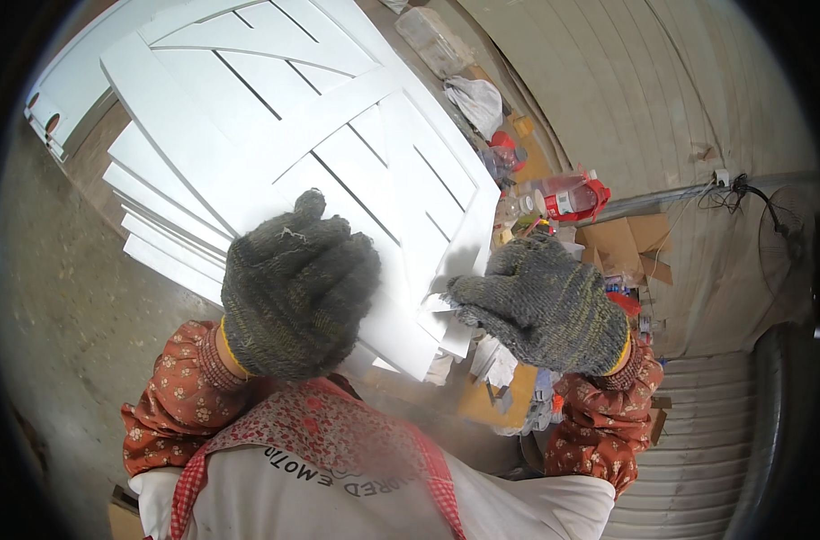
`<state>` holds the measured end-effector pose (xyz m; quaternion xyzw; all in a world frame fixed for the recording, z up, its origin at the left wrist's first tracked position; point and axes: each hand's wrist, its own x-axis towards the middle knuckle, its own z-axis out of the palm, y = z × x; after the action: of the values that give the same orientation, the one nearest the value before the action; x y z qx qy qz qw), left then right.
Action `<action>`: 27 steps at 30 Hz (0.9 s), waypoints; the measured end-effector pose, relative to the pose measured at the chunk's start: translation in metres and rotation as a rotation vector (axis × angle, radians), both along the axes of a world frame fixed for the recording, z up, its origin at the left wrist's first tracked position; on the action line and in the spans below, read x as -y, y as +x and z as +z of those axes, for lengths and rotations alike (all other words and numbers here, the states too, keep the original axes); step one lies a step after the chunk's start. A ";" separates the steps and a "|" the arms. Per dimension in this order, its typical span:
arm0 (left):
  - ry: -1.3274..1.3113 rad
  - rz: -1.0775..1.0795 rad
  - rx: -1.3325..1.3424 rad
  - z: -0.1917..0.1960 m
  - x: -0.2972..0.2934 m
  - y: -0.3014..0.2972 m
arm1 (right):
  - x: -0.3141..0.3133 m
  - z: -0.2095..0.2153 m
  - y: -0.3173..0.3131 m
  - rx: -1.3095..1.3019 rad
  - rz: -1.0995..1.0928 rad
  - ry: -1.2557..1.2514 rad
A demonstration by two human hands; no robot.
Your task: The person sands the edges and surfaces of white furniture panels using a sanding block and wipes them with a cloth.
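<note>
White slatted panels (338, 126) lie in a stack in front of me, the top one with raised crosspieces and dark slots between its boards. Both my hands wear grey knitted work gloves. My left hand (302, 288) is over the near left part of the top panel, its fingers curled closed; what they hold, if anything, is hidden. At the panel's near right corner, my right hand (545, 301) pinches a small white scrap (439, 303) between thumb and fingers. Whether the scrap is paper, cloth or something else I cannot make out.
Along the right stand plastic bottles (567, 200), a white bag (475, 103) and cardboard boxes (621, 243). A yellowish board (498, 396) with crumpled cloths is nearer me. A fan (781, 232) is by the wall at far right. Concrete floor (63, 270) shows at left.
</note>
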<state>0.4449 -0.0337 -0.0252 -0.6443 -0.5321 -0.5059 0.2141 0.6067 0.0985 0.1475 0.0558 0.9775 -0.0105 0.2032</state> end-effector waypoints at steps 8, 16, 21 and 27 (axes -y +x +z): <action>0.016 -0.030 -0.007 0.000 -0.003 -0.002 | 0.000 0.000 0.000 0.036 -0.003 -0.006; 0.034 -0.032 0.009 0.000 -0.003 -0.002 | -0.011 -0.010 0.027 -0.257 0.010 -0.152; 0.037 -0.027 -0.014 0.009 -0.002 -0.005 | -0.007 -0.019 0.023 -0.270 0.018 -0.114; 0.050 -0.049 -0.013 0.007 -0.001 -0.009 | -0.006 -0.013 0.003 0.011 -0.035 -0.047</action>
<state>0.4362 -0.0330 -0.0177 -0.6548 -0.5021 -0.5198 0.2212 0.6098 0.1042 0.1346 0.0683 0.9747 -0.0368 0.2094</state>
